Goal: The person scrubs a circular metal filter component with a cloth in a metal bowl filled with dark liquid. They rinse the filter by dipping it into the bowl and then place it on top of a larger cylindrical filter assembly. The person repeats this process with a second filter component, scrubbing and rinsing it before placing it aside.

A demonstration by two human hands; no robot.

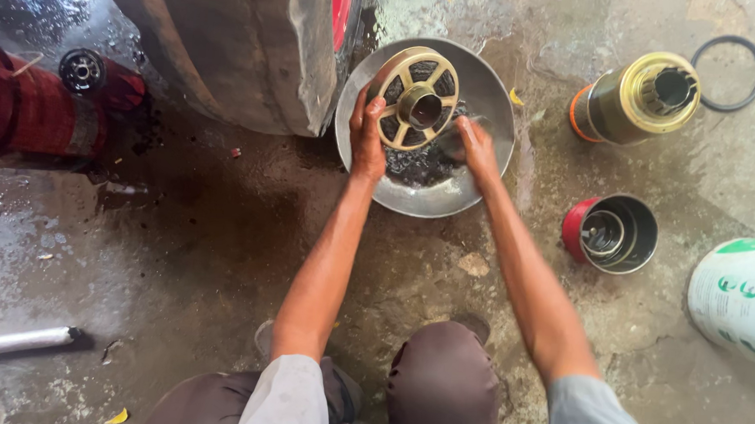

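Note:
A round metal basin (pixel 483 87) sits on the wet concrete floor, with dark liquid in its bottom. My left hand (pixel 367 135) grips the rim of a brass-coloured spoked wheel part (pixel 416 96) with a central hub, held tilted over the basin. My right hand (pixel 474 148) is at the wheel's right side, low in the basin, its fingers blurred around something small that I cannot make out.
A large tyre (pixel 231 37) stands just left of the basin. A brass cylindrical part (pixel 638 97) and a black rubber ring (pixel 728 74) lie at upper right. A red-rimmed metal cup (pixel 612 233), a white bucket (pixel 743 300), a red machine part (pixel 26 103) and a grey pipe (pixel 11 342) surround me.

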